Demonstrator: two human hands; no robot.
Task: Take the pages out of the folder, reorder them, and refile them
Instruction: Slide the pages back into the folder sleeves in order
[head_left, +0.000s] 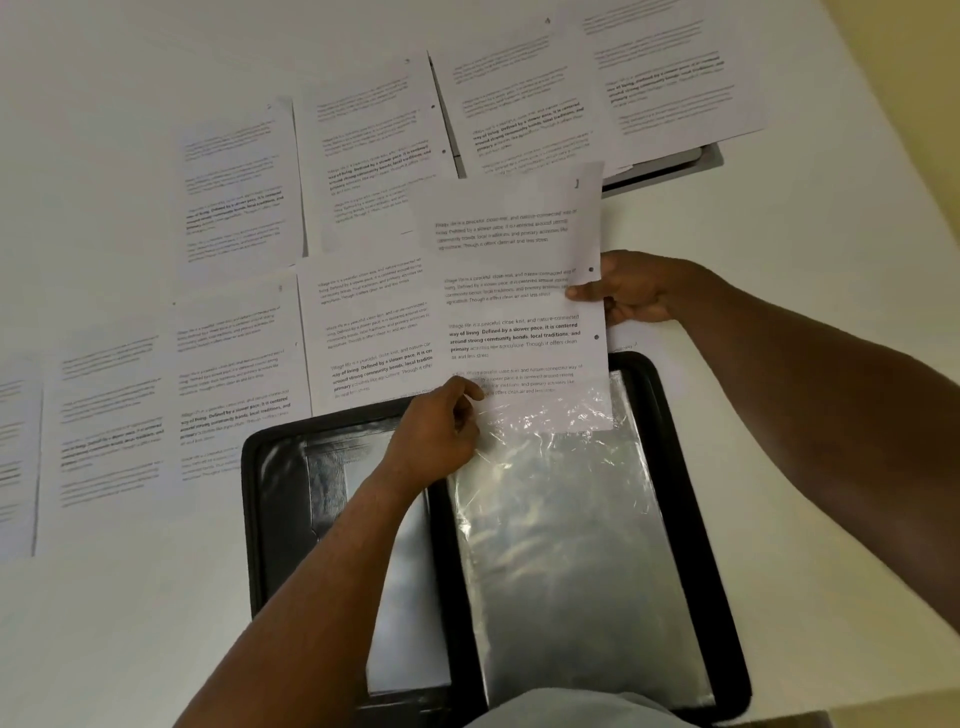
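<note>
A black folder (691, 519) lies open on the white table in front of me, with a clear plastic sleeve (561, 545) on its right half. A printed page (511, 291) stands partly in the sleeve's top opening, its lower edge inside the plastic. My right hand (631, 291) pinches the page's right edge near the punch holes. My left hand (441, 436) pinches the sleeve's top left corner and the page's lower left corner. Several other printed pages (234, 187) lie spread over the table beyond and left of the folder.
A grey laptop or tablet (670, 169) lies partly under pages at the upper right. The table's right edge (883, 104) runs diagonally at the upper right against a yellowish floor. Pages cover the table's left side up to the frame edge.
</note>
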